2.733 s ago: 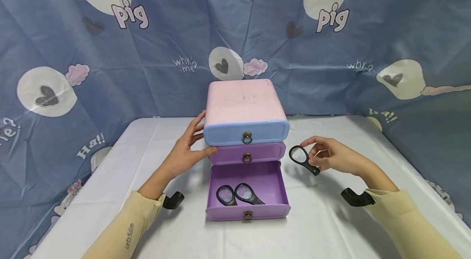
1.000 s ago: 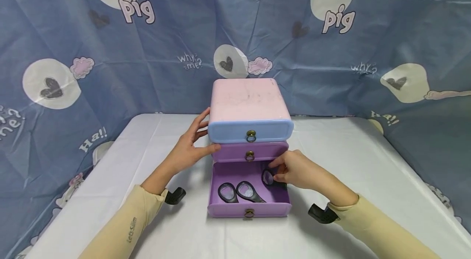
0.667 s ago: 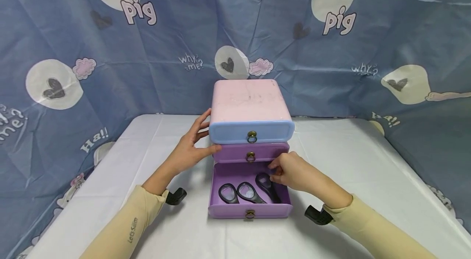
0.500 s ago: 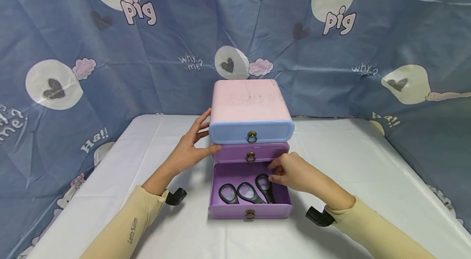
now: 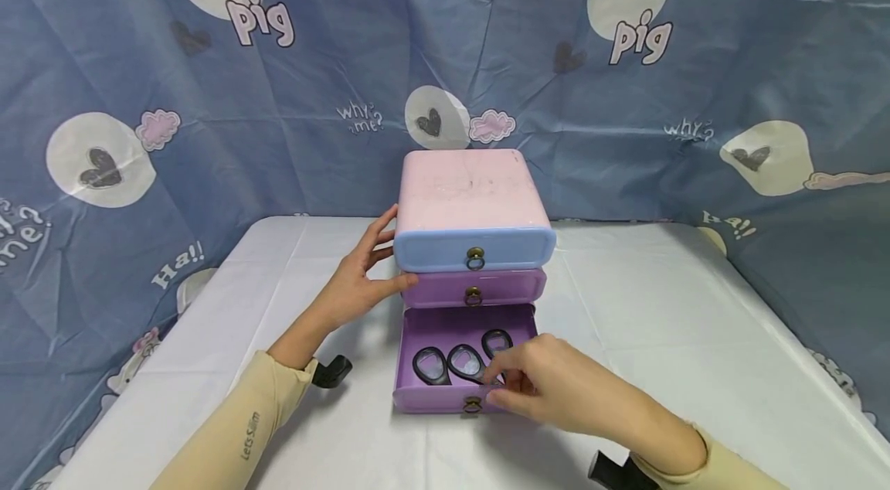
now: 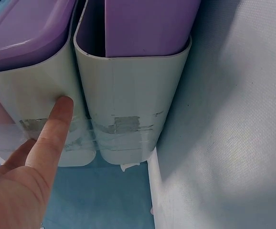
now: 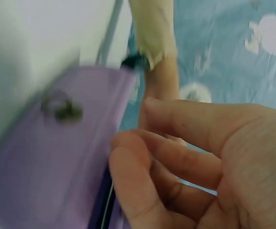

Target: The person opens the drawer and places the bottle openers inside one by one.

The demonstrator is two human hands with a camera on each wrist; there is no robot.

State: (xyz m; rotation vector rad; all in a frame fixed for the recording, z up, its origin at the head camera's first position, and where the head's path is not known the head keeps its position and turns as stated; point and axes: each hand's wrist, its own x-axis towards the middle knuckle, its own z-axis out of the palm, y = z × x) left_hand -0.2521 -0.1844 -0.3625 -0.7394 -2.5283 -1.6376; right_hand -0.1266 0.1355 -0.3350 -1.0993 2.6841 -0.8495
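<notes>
A drawer cabinet with a pink top point(image 5: 466, 185) has its lowest purple drawer point(image 5: 431, 399) pulled out. Three black-rimmed magnifying glasses lie inside it: a left one point(image 5: 431, 366), a middle one point(image 5: 467, 363) and a right one point(image 5: 497, 341), whose handle the right hand mostly hides. My left hand point(image 5: 354, 289) rests against the cabinet's left side; in the left wrist view its fingertip touches the grey casing point(image 6: 133, 100). Over the drawer's front right corner is my right hand point(image 5: 563, 389), fingers loosely bent with nothing between them, thumb near the brass ring pull point(image 5: 472, 404).
Above the open drawer are a pushed-in purple drawer point(image 5: 438, 290) and a blue drawer point(image 5: 431, 251), each with a ring pull. The cabinet stands on a white-covered table point(image 5: 647, 297). A blue printed cloth point(image 5: 334, 73) hangs behind it.
The right hand brought a magnifying glass from the table's right side into the drawer, laid it at the right, let go and moved toward the drawer front. The left hand stayed on the cabinet.
</notes>
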